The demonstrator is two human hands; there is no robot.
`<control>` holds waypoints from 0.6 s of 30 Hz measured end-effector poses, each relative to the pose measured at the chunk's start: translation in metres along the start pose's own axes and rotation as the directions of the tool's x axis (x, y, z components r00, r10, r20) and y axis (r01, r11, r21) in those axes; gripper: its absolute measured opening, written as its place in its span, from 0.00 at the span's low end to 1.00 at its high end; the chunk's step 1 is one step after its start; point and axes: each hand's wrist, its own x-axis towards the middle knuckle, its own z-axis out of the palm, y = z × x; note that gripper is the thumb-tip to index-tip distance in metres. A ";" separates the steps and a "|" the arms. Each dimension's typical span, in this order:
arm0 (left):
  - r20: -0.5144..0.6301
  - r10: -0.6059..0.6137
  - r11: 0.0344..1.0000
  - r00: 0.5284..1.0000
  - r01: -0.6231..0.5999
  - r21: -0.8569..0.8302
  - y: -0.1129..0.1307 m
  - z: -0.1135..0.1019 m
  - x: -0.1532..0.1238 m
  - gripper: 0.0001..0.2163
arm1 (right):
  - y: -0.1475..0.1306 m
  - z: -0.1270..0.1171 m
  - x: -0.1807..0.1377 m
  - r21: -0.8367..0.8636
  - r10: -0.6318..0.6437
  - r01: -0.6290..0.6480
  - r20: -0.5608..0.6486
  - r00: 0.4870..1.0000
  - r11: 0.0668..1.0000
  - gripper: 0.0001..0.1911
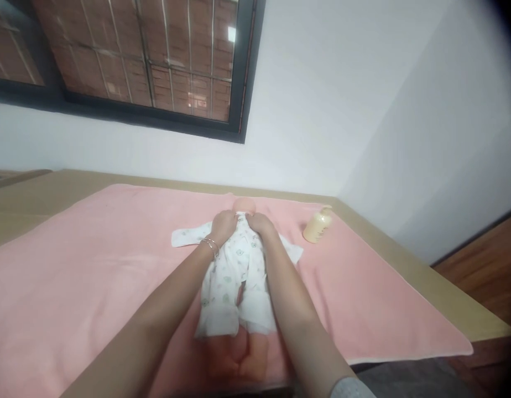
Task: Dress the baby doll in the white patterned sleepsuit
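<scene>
A baby doll lies on its back on a pink towel, dressed in a white patterned romper. Its bare feet point toward me. My left hand, with bangles on the wrist, grips the romper's collar at the doll's left shoulder. My right hand pinches the same collar on the other side, just below the doll's chin. Both hands have their fingers curled into the fabric.
A cream lotion bottle lies on the towel to the right of the doll. The towel covers a tan table set against a white wall, with a dark-framed window above. Wooden floor shows at far right.
</scene>
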 end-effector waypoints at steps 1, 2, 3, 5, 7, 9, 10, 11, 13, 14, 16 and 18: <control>-0.003 0.000 1.000 1.000 0.000 -0.006 0.000 0.001 0.000 0.20 | 0.002 0.001 0.001 -0.001 0.008 -0.008 0.004 1.000 1.000 0.31; 0.016 -0.015 1.000 1.000 0.015 -0.019 -0.001 0.001 0.001 0.20 | 0.002 0.001 0.001 -0.003 0.015 -0.015 0.008 1.000 1.000 0.32; 0.050 -0.037 0.999 0.998 0.039 -0.038 -0.002 0.002 0.001 0.21 | 0.002 0.001 0.001 -0.003 0.019 -0.019 0.010 1.000 1.000 0.32; 0.129 -0.078 0.993 0.989 0.088 -0.075 -0.006 0.004 0.004 0.23 | -0.001 -0.001 -0.001 -0.009 0.022 -0.022 0.012 1.000 1.000 0.32; 0.177 -0.097 0.989 0.979 0.115 -0.093 -0.010 0.006 0.006 0.24 | -0.006 -0.003 -0.002 -0.013 0.005 -0.005 0.003 1.000 1.000 0.30; 0.183 -0.097 0.989 0.978 0.115 -0.092 -0.012 0.007 0.007 0.24 | -0.010 -0.004 -0.003 -0.006 -0.023 0.023 -0.010 1.000 1.000 0.30; 0.184 -0.097 0.989 0.978 0.115 -0.091 -0.013 0.007 0.008 0.24 | -0.010 -0.004 -0.003 -0.002 -0.033 0.033 -0.017 0.999 0.999 0.30; 0.185 -0.094 0.989 0.978 0.113 -0.093 -0.013 0.007 0.007 0.24 | -0.009 -0.002 -0.002 0.002 -0.036 0.036 -0.021 0.999 0.999 0.31; 0.177 -0.084 0.989 0.981 0.103 -0.102 -0.012 0.007 0.007 0.24 | -0.005 0.001 0.001 0.006 -0.020 0.020 -0.019 1.000 1.000 0.32; 0.174 -0.080 0.989 0.981 0.100 -0.107 -0.011 0.007 0.006 0.24 | -0.002 0.003 0.003 0.009 -0.010 0.010 -0.014 1.000 1.000 0.33; 0.173 -0.075 0.989 0.982 0.096 -0.115 -0.010 0.006 0.005 0.24 | 0.004 0.007 0.008 0.023 0.006 -0.006 0.001 1.000 1.000 0.34; 0.182 -0.074 0.988 0.981 0.096 -0.118 -0.009 0.006 0.005 0.25 | 0.008 0.009 0.011 0.028 0.012 -0.013 0.012 1.000 1.000 0.36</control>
